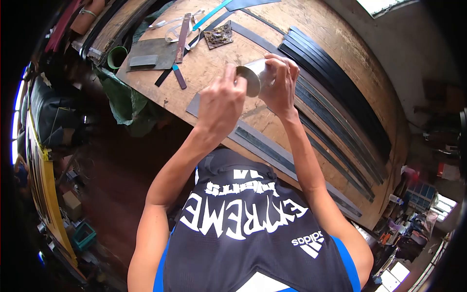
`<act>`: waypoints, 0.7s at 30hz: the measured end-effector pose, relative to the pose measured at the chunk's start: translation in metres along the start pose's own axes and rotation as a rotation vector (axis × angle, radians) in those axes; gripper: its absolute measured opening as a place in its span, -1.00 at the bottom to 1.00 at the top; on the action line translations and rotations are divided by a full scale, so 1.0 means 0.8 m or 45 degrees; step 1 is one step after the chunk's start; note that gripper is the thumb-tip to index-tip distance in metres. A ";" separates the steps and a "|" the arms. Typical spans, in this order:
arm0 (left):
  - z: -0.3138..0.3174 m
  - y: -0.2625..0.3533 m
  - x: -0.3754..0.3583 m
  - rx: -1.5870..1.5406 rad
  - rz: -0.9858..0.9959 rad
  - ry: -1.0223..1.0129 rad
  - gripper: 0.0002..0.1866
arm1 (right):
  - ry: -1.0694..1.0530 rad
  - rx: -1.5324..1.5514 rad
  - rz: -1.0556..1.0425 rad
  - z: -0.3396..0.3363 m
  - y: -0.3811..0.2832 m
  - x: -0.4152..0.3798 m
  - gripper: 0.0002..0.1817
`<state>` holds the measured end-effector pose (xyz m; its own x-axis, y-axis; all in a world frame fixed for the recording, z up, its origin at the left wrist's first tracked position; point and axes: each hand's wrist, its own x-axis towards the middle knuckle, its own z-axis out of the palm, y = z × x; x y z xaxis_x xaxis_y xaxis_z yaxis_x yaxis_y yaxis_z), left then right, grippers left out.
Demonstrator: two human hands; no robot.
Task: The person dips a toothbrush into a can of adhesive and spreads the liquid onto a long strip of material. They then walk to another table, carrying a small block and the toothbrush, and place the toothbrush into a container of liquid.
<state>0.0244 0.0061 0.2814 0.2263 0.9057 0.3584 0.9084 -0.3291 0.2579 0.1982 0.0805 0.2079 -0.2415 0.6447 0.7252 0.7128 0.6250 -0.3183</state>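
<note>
Above the workbench, both hands are at a silvery round metal can [263,70], tipped on its side with a dark round end facing left. My right hand [282,85] wraps its fingers around the can's far side. The fingers of my left hand [221,100] are bent and closed at the dark end, touching its rim; whether they also pinch something small there is hidden. Under and beyond the hands, long dark strips [335,124] like leather lie on the wooden bench [209,70]. A grey strip [272,151] runs along the near edge.
A stack of black strips [335,73] lies at the right. Toward the back left are a dark stained block [218,36], a brown strip [183,39], a grey sheet [160,51] and a short purple piece [179,77]. Green cloth [121,97] hangs beside the bench. Another person's hand [87,17] shows upper left.
</note>
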 end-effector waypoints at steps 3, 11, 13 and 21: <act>0.006 0.002 0.006 -0.048 -0.034 -0.009 -0.89 | 0.059 -0.015 -0.005 -0.005 -0.003 0.001 -0.35; -0.092 -0.027 -0.010 -0.126 -0.055 -0.253 -0.77 | 0.003 0.113 -0.116 -0.027 -0.016 0.002 -0.28; -0.121 -0.029 -0.019 -0.078 -0.098 -0.217 -0.80 | 0.060 0.063 -0.107 -0.024 -0.006 0.005 -0.28; -0.130 -0.019 -0.042 0.042 -0.057 0.044 -0.81 | -0.033 0.053 0.009 -0.041 0.003 0.001 -0.24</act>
<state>-0.0334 -0.0470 0.3592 0.1734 0.9093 0.3784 0.9287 -0.2789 0.2446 0.2215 0.0679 0.2280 -0.2539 0.6598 0.7073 0.6865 0.6381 -0.3487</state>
